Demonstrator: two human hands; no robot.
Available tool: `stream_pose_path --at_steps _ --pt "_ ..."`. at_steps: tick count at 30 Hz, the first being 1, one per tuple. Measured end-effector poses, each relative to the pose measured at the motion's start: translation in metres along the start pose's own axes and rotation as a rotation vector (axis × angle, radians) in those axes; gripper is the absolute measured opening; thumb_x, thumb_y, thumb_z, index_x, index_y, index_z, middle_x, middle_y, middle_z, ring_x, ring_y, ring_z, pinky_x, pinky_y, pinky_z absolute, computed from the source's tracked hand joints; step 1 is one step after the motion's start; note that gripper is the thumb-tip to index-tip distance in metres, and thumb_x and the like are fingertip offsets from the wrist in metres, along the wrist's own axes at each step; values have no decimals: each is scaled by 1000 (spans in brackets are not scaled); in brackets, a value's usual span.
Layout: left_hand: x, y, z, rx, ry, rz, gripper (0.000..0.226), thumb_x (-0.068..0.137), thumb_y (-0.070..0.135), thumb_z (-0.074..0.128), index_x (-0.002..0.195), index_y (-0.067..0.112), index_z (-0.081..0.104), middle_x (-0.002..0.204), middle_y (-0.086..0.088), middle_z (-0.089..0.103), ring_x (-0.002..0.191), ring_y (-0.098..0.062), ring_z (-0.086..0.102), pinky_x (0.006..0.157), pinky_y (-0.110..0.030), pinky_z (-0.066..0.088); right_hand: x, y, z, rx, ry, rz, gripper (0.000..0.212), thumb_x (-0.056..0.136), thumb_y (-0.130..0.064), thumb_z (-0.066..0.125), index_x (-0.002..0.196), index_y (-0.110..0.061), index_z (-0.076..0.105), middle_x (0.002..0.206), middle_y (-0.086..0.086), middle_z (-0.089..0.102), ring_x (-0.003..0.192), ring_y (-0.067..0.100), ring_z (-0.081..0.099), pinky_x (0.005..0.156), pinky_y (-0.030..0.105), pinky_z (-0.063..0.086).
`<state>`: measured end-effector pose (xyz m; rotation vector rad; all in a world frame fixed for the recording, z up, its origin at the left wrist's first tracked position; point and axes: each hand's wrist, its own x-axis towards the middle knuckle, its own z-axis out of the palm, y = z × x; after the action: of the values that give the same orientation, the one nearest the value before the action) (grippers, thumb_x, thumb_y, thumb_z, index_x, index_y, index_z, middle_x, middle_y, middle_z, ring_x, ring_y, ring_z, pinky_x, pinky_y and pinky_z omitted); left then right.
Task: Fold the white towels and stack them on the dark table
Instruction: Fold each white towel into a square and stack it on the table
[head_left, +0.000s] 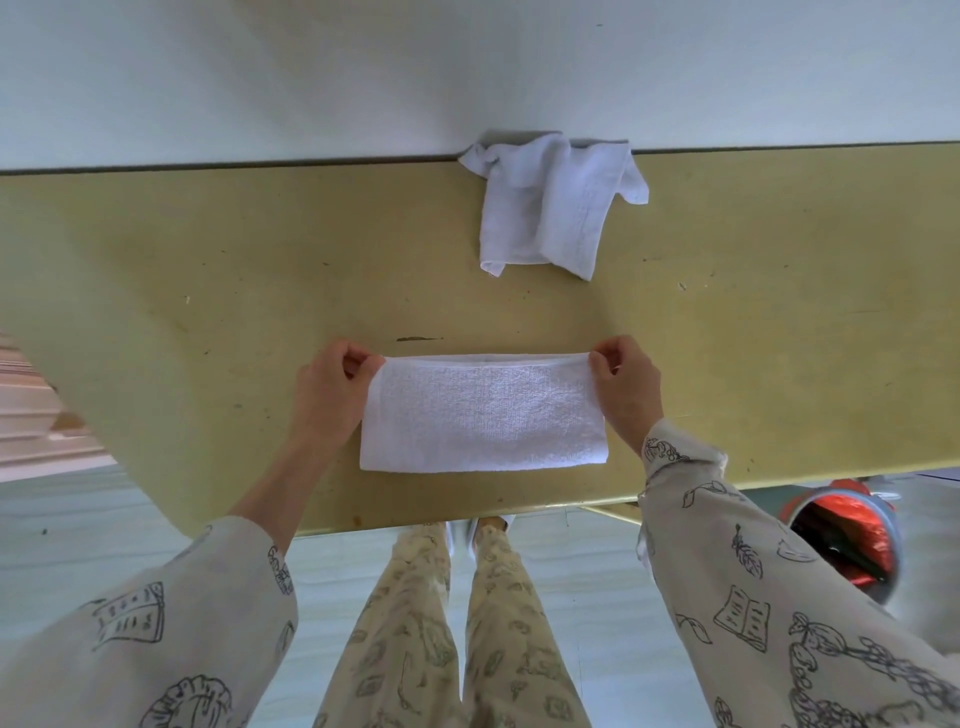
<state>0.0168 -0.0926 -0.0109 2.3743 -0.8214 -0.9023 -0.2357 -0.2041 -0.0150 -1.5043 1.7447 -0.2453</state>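
A white towel (483, 413) lies folded in a long rectangle on the yellowish table (208, 291), near its front edge. My left hand (327, 395) pinches the towel's far left corner. My right hand (626, 387) pinches its far right corner. The far edge is held slightly raised between both hands. A second white towel (550, 208) lies crumpled at the table's far edge, against the wall, apart from both hands.
A white wall (467, 67) runs right behind the table. A round bin (852, 540) with red contents stands on the floor at the right, below the table's front edge. My legs stand at the table's front edge.
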Motion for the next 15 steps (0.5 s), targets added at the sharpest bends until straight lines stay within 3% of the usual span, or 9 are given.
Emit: stream_pose_path --at_steps 5,11,13,15 --pt "-1 0 3 6 24 30 16 90 24 58 92 8 57 84 2 57 75 -12 51 57 -13 33 2 0 1 -35 -22 6 16 95 -6 41 104 1 53 87 7 54 80 22 50 70 29 37" --pt "1 0 4 24 6 27 17 90 26 58 91 10 55 74 8 52 66 -8 47 55 -15 34 2 -1 5 -102 -3 -22 15 95 -7 39 101 0 50 83 8 53 77 25 48 67 30 36" --pt "1 2 4 49 -7 3 18 90 28 56 93 10 53 76 6 53 71 -13 50 57 -19 35 1 -1 6 -146 32 -36 13 95 -10 39 99 -2 49 83 9 54 74 27 50 64 30 35" --pt "0 6 4 120 3 8 22 90 31 55 96 10 50 85 1 54 79 -20 52 66 -26 40 -1 -1 5 -232 84 -57 15 95 -15 41 103 -4 49 94 11 55 79 27 52 67 31 36"
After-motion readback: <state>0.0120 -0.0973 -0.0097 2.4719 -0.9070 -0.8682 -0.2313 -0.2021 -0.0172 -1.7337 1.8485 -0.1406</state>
